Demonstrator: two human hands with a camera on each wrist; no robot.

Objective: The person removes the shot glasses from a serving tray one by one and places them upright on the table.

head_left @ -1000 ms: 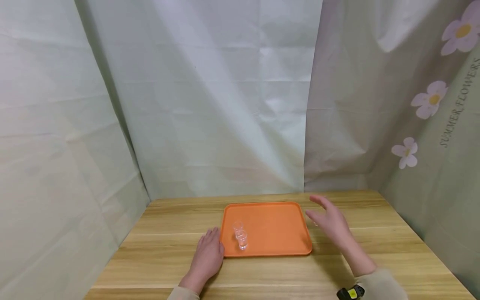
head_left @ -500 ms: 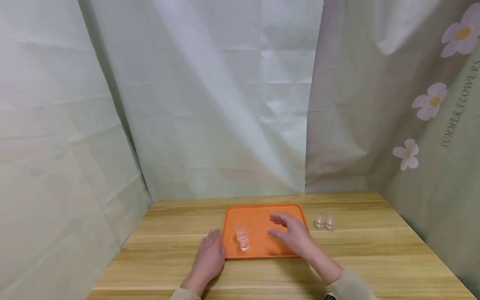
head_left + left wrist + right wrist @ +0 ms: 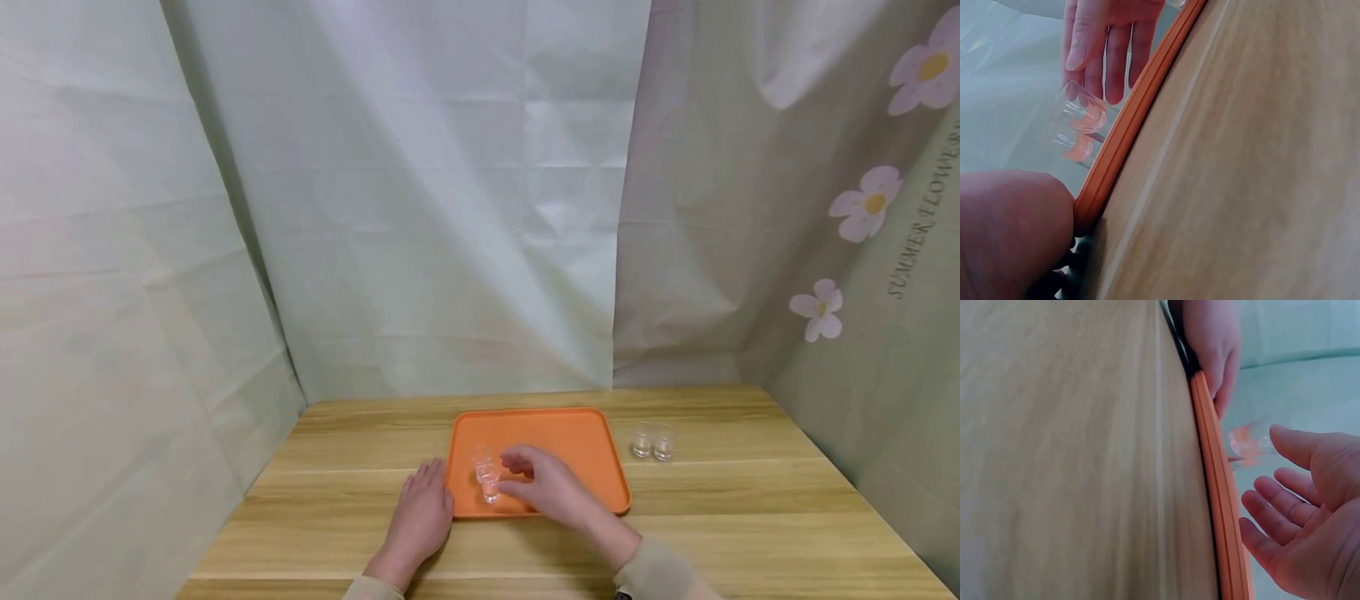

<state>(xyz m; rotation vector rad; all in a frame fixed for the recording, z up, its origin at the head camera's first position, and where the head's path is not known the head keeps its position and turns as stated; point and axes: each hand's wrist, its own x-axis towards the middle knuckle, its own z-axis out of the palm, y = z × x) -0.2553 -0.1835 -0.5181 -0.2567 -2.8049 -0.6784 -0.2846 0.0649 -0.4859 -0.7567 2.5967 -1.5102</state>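
An orange tray [image 3: 566, 423] lies on the table. Near its left side stand small clear glasses: a front one [image 3: 491, 489] and, just behind, another [image 3: 481, 454]. My left hand [image 3: 420, 512] rests on the table against the tray's left edge, its fingers extended. Over the tray, my right hand [image 3: 551, 485] has its thumb and fingers spread apart right beside the front glass. In the right wrist view, nothing sits between the fingers of that right hand [image 3: 1310, 506]. The glasses [image 3: 1085, 115] partly overlap in the left wrist view.
Two more clear glasses, a left one [image 3: 641, 442] and a right one [image 3: 663, 443], stand on the wooden table [image 3: 315, 500] to the right of the tray. Pale curtains [image 3: 450, 208] hang behind and along both sides.
My right hand has moved left from beside the tray's right edge to the glasses on the tray. The two glasses at the right have come into sight. My left hand stays in place.
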